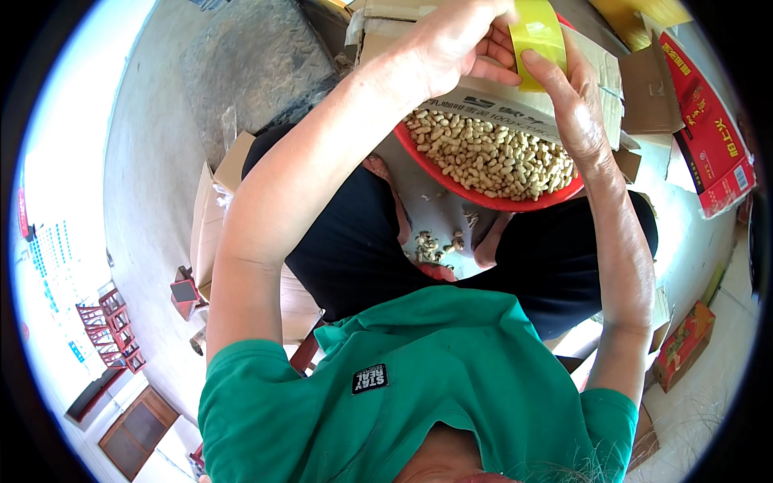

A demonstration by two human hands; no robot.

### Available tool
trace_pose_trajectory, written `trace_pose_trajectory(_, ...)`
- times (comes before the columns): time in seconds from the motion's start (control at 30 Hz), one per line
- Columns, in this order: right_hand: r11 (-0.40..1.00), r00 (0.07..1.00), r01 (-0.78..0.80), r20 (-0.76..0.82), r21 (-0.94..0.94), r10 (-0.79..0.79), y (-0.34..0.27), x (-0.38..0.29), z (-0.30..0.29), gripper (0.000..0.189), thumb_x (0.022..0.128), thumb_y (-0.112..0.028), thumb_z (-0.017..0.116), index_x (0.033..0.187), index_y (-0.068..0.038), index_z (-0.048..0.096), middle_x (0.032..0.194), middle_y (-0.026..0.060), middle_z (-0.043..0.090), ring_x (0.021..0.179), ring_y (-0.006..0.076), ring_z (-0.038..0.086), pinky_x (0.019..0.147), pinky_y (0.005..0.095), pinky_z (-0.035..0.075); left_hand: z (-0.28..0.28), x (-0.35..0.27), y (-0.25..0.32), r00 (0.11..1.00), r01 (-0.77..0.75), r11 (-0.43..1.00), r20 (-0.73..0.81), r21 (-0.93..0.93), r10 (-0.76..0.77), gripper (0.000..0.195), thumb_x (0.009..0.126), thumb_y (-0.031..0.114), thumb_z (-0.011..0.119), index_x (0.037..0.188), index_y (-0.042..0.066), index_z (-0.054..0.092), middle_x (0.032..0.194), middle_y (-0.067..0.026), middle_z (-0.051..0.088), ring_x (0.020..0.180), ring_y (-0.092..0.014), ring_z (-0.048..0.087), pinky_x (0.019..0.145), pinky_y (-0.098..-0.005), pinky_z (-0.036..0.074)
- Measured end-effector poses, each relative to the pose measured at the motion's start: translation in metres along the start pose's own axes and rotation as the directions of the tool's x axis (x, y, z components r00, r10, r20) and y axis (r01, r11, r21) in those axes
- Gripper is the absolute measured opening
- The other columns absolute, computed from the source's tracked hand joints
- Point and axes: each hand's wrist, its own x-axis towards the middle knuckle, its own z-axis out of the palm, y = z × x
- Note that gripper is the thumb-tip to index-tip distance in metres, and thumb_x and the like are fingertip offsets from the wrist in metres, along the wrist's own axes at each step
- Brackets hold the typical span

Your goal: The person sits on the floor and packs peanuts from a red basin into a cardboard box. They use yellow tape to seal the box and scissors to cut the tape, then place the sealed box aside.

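Observation:
Between my hands is a wide, curved piece of yellow packing tape (539,36), probably the side of a roll; the top edge of the picture cuts it off. My right hand (570,78) grips it, thumb pressed flat on its face. At its left edge are the fingers of my left hand (471,45), partly curled; whether they pinch the tape is unclear. Under both hands a cardboard box (483,96) with printed writing lies across a red basin (447,184), covering its far part. Unshelled peanuts (495,160) fill the basin's visible part.
Peanut shells (427,244) litter the floor between my feet. A large stone slab (253,66) is at upper left. Open cardboard (649,90) and a red printed carton (709,121) lie at right. Another cardboard box (202,223) stands by my left knee. Wooden chairs (115,329) stand farther left.

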Motion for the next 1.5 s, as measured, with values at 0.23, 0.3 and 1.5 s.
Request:
trace_pose_trajectory(0.23, 1.000, 1.000, 0.000, 0.024, 0.022, -0.001, 0.007, 0.001, -0.003, 0.053, 0.095, -0.031, 0.062, 0.139, -0.004, 0.050, 0.120, 0.0073, 0.063, 0.112, 0.0150, 0.057, 0.101, 0.0325, 0.042, 0.009, -0.011, 0.005, 0.999, -0.043, 0.997, -0.020, 0.069, 0.044, 0.030, 0.090, 0.023, 0.052, 0.112, 0.004, 0.061, 0.095, -0.0067, 0.064, 0.078, -0.015, 0.062, 0.072, -0.0308, 0.058)
trace_pose_trajectory(0.3, 1.000, 0.999, 0.011, 0.034, 0.021, -0.012, 0.007, 0.001, -0.003, 0.053, 0.095, -0.031, 0.062, 0.139, -0.004, 0.051, 0.120, 0.0072, 0.064, 0.112, 0.0150, 0.057, 0.101, 0.0324, 0.042, 0.008, -0.009, 0.005, 0.999, -0.020, 0.998, -0.023, 0.060, 0.022, 0.030, 0.090, 0.022, 0.052, 0.112, 0.004, 0.061, 0.095, -0.0066, 0.064, 0.079, -0.015, 0.062, 0.072, -0.0310, 0.058)
trace_pose_trajectory(1.5, 0.992, 0.998, -0.002, 0.066, 0.129, -0.007, 0.004, 0.004, 0.000, 0.036, 0.098, -0.029, 0.056, 0.125, -0.005, 0.058, 0.097, 0.0039, 0.067, 0.096, 0.0125, 0.061, 0.093, 0.0304, 0.044, -0.001, -0.016, 0.009, 0.519, -0.560, -0.074, 0.418, 0.825, 0.746, 0.009, 0.089, 0.003, 0.061, 0.095, -0.002, 0.065, 0.092, -0.0169, 0.061, 0.084, -0.037, 0.062, 0.075, -0.0421, 0.050)
